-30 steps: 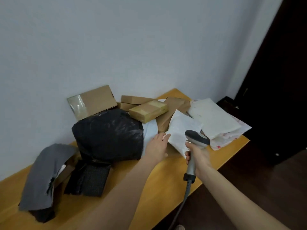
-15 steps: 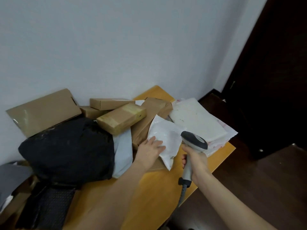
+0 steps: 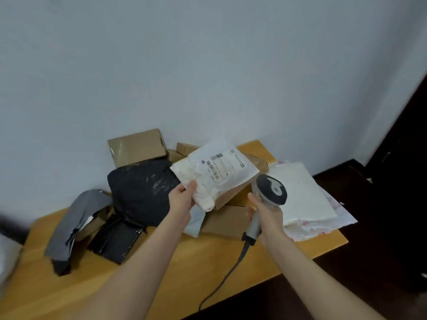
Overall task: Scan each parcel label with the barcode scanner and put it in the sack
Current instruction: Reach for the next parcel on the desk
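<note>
Fingers of the left hand (image 3: 181, 200) were curled round the lower left corner of a white plastic parcel (image 3: 215, 179), with the thumb pressed on its front face. The hand held the parcel tilted in the air above the pile, its printed label (image 3: 223, 163) facing the camera. The right hand (image 3: 268, 212) was clenched round the grey handle of the barcode scanner (image 3: 271, 189). The scanner's dark head stood at 4 o'clock from the parcel, close to its lower right edge; whether the two touched could not be told. A cable (image 3: 223, 279) ran from the handle toward 7 o'clock, across the wooden table (image 3: 208, 262) and over its near edge.

At 9 o'clock from the held parcel lay a crumpled black bag (image 3: 141, 188). Behind the bag, at 11 o'clock, a cardboard box (image 3: 136, 146) leaned against the wall. A grey mailer (image 3: 76, 218) lay at 8 o'clock from the bag, with a black padded mailer (image 3: 115, 239) just beside it. Brown boxes (image 3: 226, 220) sat below the held parcel, at 6 o'clock. Flat white parcels (image 3: 302, 192) were stacked at 3 o'clock from the scanner, reaching to the table's right end.
</note>
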Demonstrator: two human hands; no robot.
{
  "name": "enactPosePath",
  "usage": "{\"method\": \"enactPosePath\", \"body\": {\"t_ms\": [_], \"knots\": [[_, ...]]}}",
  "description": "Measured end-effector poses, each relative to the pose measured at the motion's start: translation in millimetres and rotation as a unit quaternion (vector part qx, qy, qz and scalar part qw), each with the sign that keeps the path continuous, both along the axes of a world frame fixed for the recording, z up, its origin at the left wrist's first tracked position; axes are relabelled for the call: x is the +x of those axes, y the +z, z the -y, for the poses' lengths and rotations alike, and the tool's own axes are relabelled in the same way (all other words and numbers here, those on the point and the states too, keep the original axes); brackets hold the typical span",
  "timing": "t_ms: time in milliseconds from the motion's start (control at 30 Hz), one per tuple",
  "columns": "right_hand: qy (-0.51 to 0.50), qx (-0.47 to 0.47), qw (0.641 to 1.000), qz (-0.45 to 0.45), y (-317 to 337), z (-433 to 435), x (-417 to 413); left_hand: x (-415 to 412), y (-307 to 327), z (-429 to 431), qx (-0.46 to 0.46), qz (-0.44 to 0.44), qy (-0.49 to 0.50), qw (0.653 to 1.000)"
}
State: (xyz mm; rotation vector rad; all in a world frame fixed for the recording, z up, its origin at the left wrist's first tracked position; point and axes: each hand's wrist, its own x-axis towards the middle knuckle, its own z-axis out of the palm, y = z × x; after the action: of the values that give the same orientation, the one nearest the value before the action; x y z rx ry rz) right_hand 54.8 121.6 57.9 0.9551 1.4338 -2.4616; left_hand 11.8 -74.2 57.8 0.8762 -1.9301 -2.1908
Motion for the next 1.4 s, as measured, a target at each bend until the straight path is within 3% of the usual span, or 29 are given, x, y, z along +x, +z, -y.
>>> {"method": "enactPosePath", "body": {"t_ms": [167,433,567,633,800,933,1067,1400], "knots": [[0.023,-0.014,0.999,-0.022,18.4,28.2,5.6,45.1,14.6,8.4,0.147,-0.009,-0.015,0.989],[0.039,0.019,0.999,0.005,25.5,83.2,15.1,104.3,9.6,51.2,0.069,-0.008,-0.156,0.985],[0.052,0.074,0.996,-0.009,29.4,97.8,21.0,125.7,25.5,115.1,0.137,0.025,-0.236,0.962],[0.076,0.103,0.991,-0.029,27.9,106.5,23.3,125.5,37.5,144.1,0.127,0.048,-0.222,0.966],[0.138,0.145,0.978,-0.065,26.9,129.6,36.6,121.3,50.5,150.4,-0.053,0.083,-0.174,0.98],[0.158,0.138,0.976,-0.059,21.5,132.0,50.7,127.7,31.5,162.2,-0.019,0.044,-0.059,0.997],[0.25,0.131,0.956,-0.076,28.1,140.1,88.4,128.0,17.4,166.1,0.0,0.043,0.02,0.999],[0.331,0.141,0.928,-0.097,37.1,163.7,142.1,130.2,1.8,171.7,0.03,0.054,0.096,0.993]]}}
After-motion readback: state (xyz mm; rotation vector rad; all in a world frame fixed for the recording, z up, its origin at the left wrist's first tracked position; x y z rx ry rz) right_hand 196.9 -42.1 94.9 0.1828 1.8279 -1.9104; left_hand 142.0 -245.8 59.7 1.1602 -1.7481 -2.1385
